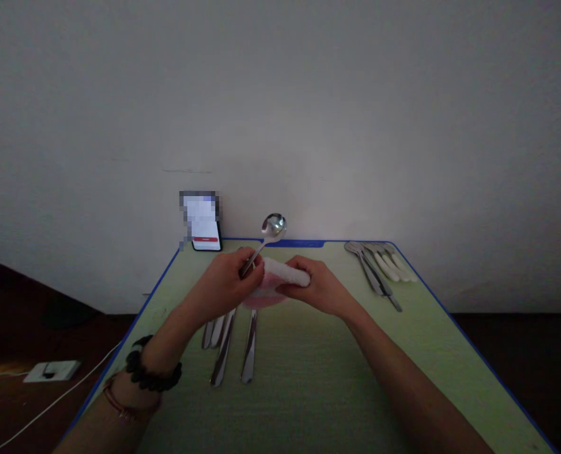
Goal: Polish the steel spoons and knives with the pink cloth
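Observation:
My left hand [226, 280] is closed around the handle of a shiny metal spoon [274, 227], whose round bowl points up and away from me. A pink and white cloth [280, 275] is bunched between my two hands, held above the table. My right hand [316, 284] pinches the folded right end of this cloth, thumb below and fingers above. The left fingertips also touch the cloth's left side. Beneath my hands, several metal cutlery handles [222, 353] lie on the table, their far ends hidden by my left hand and the cloth.
A green table [309, 391] with a blue edge stands against a pale wall. At its far right lies a group of spoons and forks [377, 265], some with white handles. A lit phone [205, 221] leans at the back left. A white power strip [52, 371] and cable are on the floor.

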Motion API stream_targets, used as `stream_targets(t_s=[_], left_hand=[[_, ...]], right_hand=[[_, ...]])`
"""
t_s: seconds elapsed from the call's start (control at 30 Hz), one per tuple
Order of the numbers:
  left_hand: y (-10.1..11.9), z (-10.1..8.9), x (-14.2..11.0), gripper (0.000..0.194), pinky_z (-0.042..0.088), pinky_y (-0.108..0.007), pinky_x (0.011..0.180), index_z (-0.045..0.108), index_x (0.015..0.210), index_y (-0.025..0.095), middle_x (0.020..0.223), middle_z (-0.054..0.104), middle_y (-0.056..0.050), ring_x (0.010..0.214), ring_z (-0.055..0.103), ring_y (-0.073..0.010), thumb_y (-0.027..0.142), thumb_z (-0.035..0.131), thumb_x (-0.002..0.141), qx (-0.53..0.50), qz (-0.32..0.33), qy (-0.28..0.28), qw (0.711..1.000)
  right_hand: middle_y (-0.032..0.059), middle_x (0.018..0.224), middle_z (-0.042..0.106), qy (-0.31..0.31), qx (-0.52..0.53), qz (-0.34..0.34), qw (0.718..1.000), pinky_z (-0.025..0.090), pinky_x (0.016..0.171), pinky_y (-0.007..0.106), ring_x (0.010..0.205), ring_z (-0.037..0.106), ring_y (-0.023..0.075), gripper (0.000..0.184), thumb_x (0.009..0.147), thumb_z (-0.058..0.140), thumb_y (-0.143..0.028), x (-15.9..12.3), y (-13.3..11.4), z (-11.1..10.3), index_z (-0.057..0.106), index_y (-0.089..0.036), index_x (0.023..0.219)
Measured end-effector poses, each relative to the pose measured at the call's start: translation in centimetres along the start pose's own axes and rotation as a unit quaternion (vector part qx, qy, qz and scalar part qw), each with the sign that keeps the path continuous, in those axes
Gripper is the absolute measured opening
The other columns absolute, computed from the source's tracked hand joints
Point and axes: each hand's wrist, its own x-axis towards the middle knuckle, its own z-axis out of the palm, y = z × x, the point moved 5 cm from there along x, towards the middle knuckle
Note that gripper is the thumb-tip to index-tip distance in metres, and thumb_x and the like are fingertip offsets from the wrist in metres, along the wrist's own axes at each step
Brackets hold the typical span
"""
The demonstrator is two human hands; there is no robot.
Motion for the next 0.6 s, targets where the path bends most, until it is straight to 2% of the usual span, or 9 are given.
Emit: stream_targets(t_s=[0.07,0.13,0.2,0.27,0.33,0.4,0.47,0.53,0.6], left_hand=[[-0.2,0.5,0.1,0.030,0.029,-0.022,0.052,0.054,0.073,0.017,0.058,0.048,0.004,0.054,0.044,-0.0122,0.037,0.037,0.087,0.006,0.001,-0.040,0.999],[-0.5,0.9,0.0,0.034,0.031,-0.023,0.053,0.057,0.078,0.017,0.059,0.049,0.003,0.055,0.045,-0.0129,0.037,0.032,0.090,0.006,-0.008,-0.074,0.997],[-0.5,1.2,-0.1,0.035,0.033,-0.023,0.055,0.059,0.082,0.017,0.060,0.049,0.003,0.055,0.046,-0.0130,0.035,0.029,0.091,0.012,-0.008,-0.102,0.995],[-0.3,1.5,-0.2,0.033,0.033,-0.023,0.055,0.060,0.084,0.018,0.059,0.050,0.003,0.055,0.046,-0.0125,0.031,0.031,0.091,0.022,0.006,-0.134,0.991],[0.0,1.8,-0.4,0.031,0.034,-0.023,0.055,0.061,0.083,0.018,0.058,0.051,0.004,0.054,0.046,-0.0122,0.029,0.033,0.090,0.026,0.016,-0.161,0.987],[-0.1,1.9,-0.5,0.031,0.034,-0.023,0.056,0.062,0.083,0.018,0.058,0.052,0.003,0.055,0.048,-0.0125,0.028,0.033,0.090,0.031,0.014,-0.173,0.984],[-0.2,1.9,-0.5,0.031,0.036,-0.023,0.058,0.062,0.083,0.018,0.061,0.054,0.002,0.058,0.051,-0.0132,0.028,0.034,0.089,0.041,0.012,-0.169,0.985],[-0.4,1.9,-0.5,0.031,0.036,-0.024,0.059,0.062,0.082,0.018,0.063,0.055,0.001,0.060,0.052,-0.0137,0.029,0.034,0.090,0.050,0.015,-0.165,0.985],[-0.4,2.1,-0.6,0.031,0.035,-0.024,0.058,0.061,0.080,0.019,0.061,0.055,0.002,0.060,0.052,-0.0140,0.030,0.034,0.090,0.056,0.027,-0.169,0.984]], right_hand=[[-0.0042,0.061,0.055,0.030,-0.052,0.040,0.997,0.036,0.057,0.025,0.059,0.049,0.0135,0.009,0.066,0.065,-0.019,0.1,1.0,-1.0,0.057,-0.020,0.070],[-0.0042,0.060,0.053,0.121,-0.081,0.080,0.986,0.032,0.054,0.025,0.057,0.048,0.0139,0.008,0.068,0.062,-0.019,0.2,2.1,-2.7,0.054,-0.020,0.069],[-0.0038,0.061,0.055,0.216,-0.058,0.122,0.967,0.033,0.053,0.026,0.054,0.049,0.0148,0.008,0.071,0.060,-0.024,-0.1,3.0,-4.3,0.055,-0.021,0.078],[-0.0026,0.065,0.058,0.266,-0.001,0.125,0.956,0.036,0.054,0.028,0.052,0.050,0.0156,0.018,0.073,0.061,-0.030,-0.3,3.0,-5.0,0.058,-0.022,0.089],[0.0002,0.075,0.064,0.234,0.053,0.078,0.968,0.040,0.059,0.029,0.058,0.054,0.0173,0.028,0.074,0.063,-0.034,-0.2,2.0,-4.6,0.061,-0.022,0.100],[0.0025,0.088,0.068,0.138,0.091,0.027,0.986,0.043,0.068,0.031,0.072,0.059,0.0195,0.032,0.080,0.058,-0.040,0.0,0.4,-3.2,0.063,-0.023,0.107],[0.0029,0.096,0.069,0.057,0.123,0.015,0.991,0.043,0.076,0.032,0.083,0.059,0.0201,0.037,0.088,0.044,-0.045,0.1,-0.5,-1.7,0.063,-0.024,0.111],[0.0028,0.096,0.068,0.052,0.138,0.022,0.989,0.042,0.076,0.031,0.084,0.059,0.0187,0.038,0.090,0.040,-0.046,0.1,-0.7,-1.2,0.063,-0.024,0.110],[0.0011,0.087,0.066,0.072,0.127,0.023,0.989,0.041,0.068,0.027,0.073,0.056,0.0155,0.030,0.085,0.052,-0.043,0.1,-0.4,-1.1,0.063,-0.023,0.105]])
